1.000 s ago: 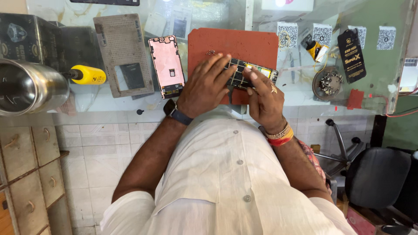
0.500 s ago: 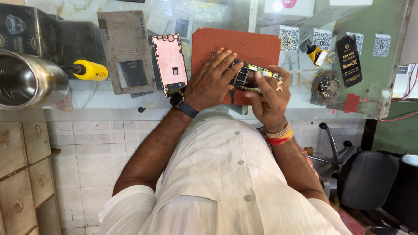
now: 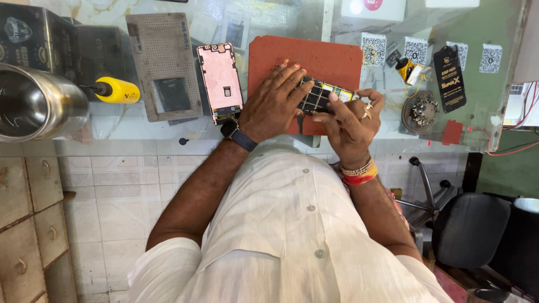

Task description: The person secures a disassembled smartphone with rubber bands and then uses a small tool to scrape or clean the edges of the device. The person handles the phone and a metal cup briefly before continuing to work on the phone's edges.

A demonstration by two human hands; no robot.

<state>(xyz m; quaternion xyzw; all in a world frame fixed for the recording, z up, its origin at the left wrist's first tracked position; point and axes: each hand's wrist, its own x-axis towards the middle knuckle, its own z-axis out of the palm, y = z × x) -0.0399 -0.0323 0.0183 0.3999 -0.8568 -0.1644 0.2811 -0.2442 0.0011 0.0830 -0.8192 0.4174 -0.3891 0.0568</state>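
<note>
**2 hands on an opened phone at the repair counter**

So both hands are on the same thing here: a dark opened phone body with its inner parts showing (image 3: 323,95), lying on a rust-red square work mat (image 3: 337,56) that sits on the glass-topped counter (image 3: 112,126). The left hand (image 3: 278,101) lies flat-ish over the left end of the phone, fingers spread and pressing it down onto the mat. The right hand (image 3: 351,120) comes in from the near right, fingers curled closed around the phone's right end, index finger resting on top of it. There are rings on that hand and a stack of red and gold bangles (image 3: 356,174) on the wrist, while the left wrist has a dark smartwatch (image 3: 236,133).

Just left of the mat there's a pink rectangular phone back panel (image 3: 220,78), then a grey perforated metal plate (image 3: 163,64) beside that. Further left is a yellow-handled screwdriver (image 3: 115,90), and a shiny steel cup (image 3: 33,104) at the left edge. To the right of the mat sits a small round dish of screws and small bits (image 3: 421,112), with a black rectangular card (image 3: 449,70) just past it.
</note>
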